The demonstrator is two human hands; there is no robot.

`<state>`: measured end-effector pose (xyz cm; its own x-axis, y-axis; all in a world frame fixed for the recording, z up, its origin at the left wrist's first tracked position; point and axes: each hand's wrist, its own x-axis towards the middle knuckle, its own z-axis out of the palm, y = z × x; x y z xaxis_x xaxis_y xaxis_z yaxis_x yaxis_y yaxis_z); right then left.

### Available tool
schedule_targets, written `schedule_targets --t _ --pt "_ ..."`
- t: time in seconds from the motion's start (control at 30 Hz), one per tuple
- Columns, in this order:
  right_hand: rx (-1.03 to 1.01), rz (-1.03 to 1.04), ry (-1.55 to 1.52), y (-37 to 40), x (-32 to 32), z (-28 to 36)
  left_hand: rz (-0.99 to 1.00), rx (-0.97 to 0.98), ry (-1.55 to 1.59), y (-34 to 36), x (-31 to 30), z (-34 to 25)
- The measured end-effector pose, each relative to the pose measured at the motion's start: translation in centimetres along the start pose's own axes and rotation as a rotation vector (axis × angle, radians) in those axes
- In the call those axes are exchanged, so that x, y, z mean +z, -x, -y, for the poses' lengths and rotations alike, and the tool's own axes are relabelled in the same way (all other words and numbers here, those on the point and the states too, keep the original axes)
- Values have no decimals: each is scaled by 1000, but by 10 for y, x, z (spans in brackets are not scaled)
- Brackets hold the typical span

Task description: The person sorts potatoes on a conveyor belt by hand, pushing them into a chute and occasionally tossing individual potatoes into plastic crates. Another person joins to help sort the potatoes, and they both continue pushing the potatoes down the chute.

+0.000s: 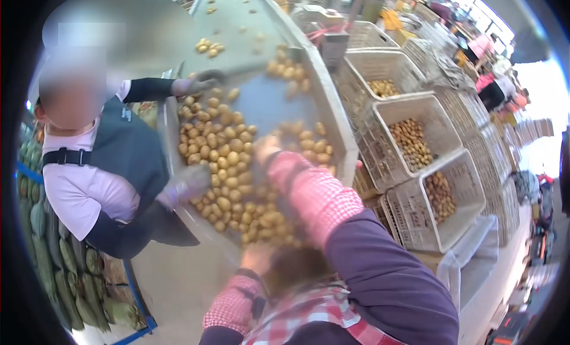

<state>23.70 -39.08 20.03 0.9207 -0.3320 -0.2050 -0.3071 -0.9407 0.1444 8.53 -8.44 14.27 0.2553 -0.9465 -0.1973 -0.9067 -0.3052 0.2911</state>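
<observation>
Many small yellow-brown potatoes [222,152] lie heaped on a metal sorting table [264,101] with raised sides. My right hand [267,148] reaches over the middle of the table, among the potatoes, its fingers smeared by motion. Close to my body, my left hand [258,257] is at the table's near end, beside the nearest potatoes and a blurred brown shape [297,268] that I cannot make out. The fingers of this hand are also blurred and partly hidden. Whether either hand holds a potato does not show.
At left stands a co-worker in an apron, with gloved hands [189,183] at the table's left side. Several plastic crates [415,116] with potatoes stand along the right. Long green vegetables [71,279] lie at lower left. More people and stacked crates are farther off.
</observation>
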Motion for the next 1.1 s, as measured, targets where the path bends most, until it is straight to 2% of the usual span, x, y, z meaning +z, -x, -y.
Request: schedule_targets --t 0.07,0.17,0.2,0.27,0.3,0.37,0.43,0.47,0.57,0.63,0.73,0.77,0.83,0.9,0.93,0.97,1.07,1.1 --pt "-49 208 -68 30 -38 -7 -3 14 23 -2 -10 -2" --pt "-55 136 -229 66 -33 -19 47 14 -38 -4 -17 -5" --pt "-3 119 -367 61 -10 -22 32 15 -53 -5 -14 -5" --pt "185 176 -1651 131 -33 -31 16 8 -81 -4 -5 -2" --pt "29 -156 -1690 152 -14 -31 -21 11 -54 -4 -7 -2" --pt "-193 -547 -1683 195 17 -35 -95 26 -10 -2 6 6" --pt "-120 -440 -2171 241 11 -44 -164 44 10 0 9 9" --pt "46 -245 -2646 263 -3 -50 -103 38 7 -2 8 10" --pt "136 -121 -3089 310 -8 -72 -132 73 -29 -9 -2 3" --pt "-11 -356 -2622 341 8 -78 -74 67 -7 -7 -13 -2" --pt "-134 -154 -2762 372 35 -101 -87 64 -62 -4 -8 2" --pt "-134 -241 -2290 396 36 -111 -94 77 -42 -4 -12 -2" --pt "28 -463 -1372 446 42 -142 -126 116 -18 -4 -9 -1" --pt "283 -755 -1071 482 34 -191 -160 136 -25 -12 -7 -5" --pt "425 -809 -1946 490 25 -209 -161 142 -32 -13 -16 -9" --pt "633 -1226 -2771 498 16 -227 -157 145 -41 -10 -21 -11" --pt "699 -974 -2953 529 151 -266 -199 184 -26 -12 -20 -9" --pt "1024 -906 -2817 519 111 -234 -171 185 -21 -12 -19 -7"
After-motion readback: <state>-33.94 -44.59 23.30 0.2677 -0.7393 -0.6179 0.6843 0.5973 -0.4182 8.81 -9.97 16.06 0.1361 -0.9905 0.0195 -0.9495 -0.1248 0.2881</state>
